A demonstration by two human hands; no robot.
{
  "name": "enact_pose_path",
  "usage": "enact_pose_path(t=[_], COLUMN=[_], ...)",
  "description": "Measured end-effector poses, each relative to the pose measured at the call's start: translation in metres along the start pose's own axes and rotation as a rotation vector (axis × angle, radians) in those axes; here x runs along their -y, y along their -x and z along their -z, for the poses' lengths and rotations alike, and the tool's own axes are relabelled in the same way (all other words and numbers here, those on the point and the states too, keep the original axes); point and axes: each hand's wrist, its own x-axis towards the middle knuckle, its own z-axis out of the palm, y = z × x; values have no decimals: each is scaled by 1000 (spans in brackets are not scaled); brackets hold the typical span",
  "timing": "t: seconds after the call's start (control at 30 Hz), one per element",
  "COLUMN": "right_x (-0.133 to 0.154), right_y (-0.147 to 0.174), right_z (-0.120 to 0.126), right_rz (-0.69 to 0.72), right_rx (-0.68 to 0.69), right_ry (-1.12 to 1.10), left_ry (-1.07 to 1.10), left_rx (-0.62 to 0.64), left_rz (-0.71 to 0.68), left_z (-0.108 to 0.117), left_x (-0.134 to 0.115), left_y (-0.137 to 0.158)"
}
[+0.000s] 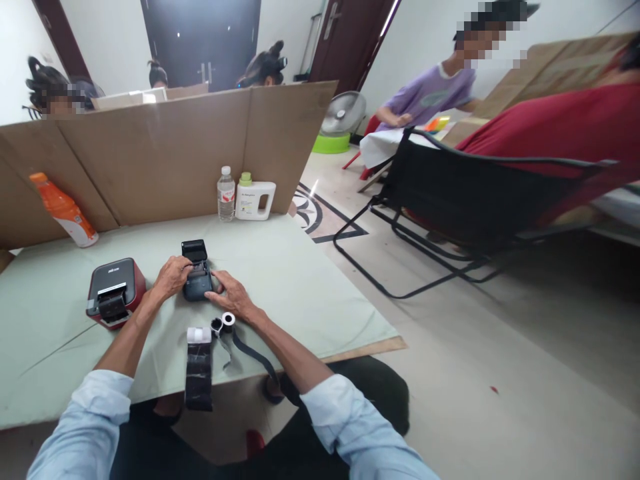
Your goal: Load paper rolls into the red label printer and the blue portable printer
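Note:
A small dark label printer (199, 287) lies on the table with its lid (194, 250) flipped up at the far end. My left hand (173, 275) is at its left side, fingers curled and tips over the opened compartment; what they pinch, if anything, is hidden. Along the right side of the printer, my right hand (233, 293) holds it between thumb and fingers. Closer to me lie a roll of black labels (199, 373), its strip hanging over the table edge, a small dark spool (217, 325) and a white-cored roll (229, 320) with a dark ribbon trailing off.
A red and black printer (116, 290) stands left of my left forearm. Along the cardboard partition (175, 153) are an orange bottle (65, 210), a clear water bottle (226, 195) and a white jug (255, 200). A black folding chair (450, 193) and other people are on the right.

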Motion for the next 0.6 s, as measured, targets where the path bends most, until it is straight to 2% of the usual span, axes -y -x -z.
enact_pose_path(t=[0.13, 0.27, 0.4, 0.5, 0.6], right_x=[2, 10, 25, 39, 53], right_y=[-19, -48, -72, -82, -81], right_z=[5, 13, 17, 20, 28], right_rz=[30, 40, -46, -137, -190], right_rx=[-50, -20, 21, 13, -28], right_ry=[-45, -105, -257, -446, -592], left_ry=[-13, -17, 36, 164, 321], left_rx=[6, 26, 21, -11, 18], left_rz=[-29, -88, -99, -42, 27], left_z=[2, 6, 14, 23, 29], left_x=[-1, -7, -16, -22, -28], left_y=[-4, -5, -5, -3, 0])
